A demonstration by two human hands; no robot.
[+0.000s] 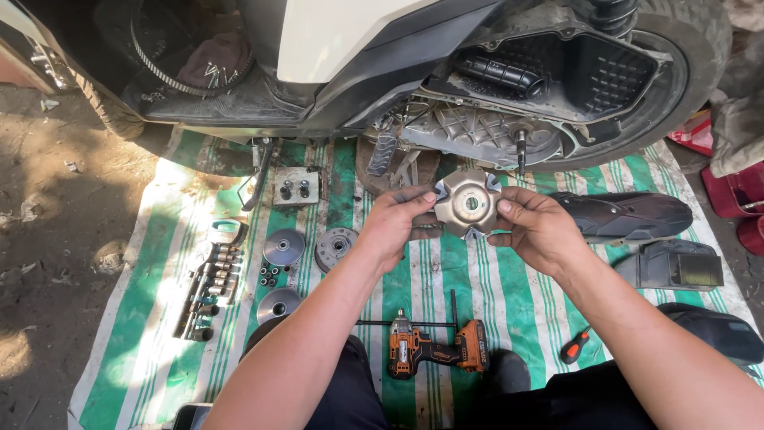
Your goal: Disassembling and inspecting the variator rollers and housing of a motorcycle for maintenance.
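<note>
Centre of frame, just below the open engine case (509,131): a round metal plate (467,203) with a centre hole, pinched at its rim by the left hand (395,223) and right hand (535,227). Likely stiff, fairly heavy, perhaps greasy; best gripped by opposite edges.

One head-worn view here, looking steeply down and forward over both forearms, close above the striped mat (493,302), the scooter's open engine side (493,131) filling the top.
</note>
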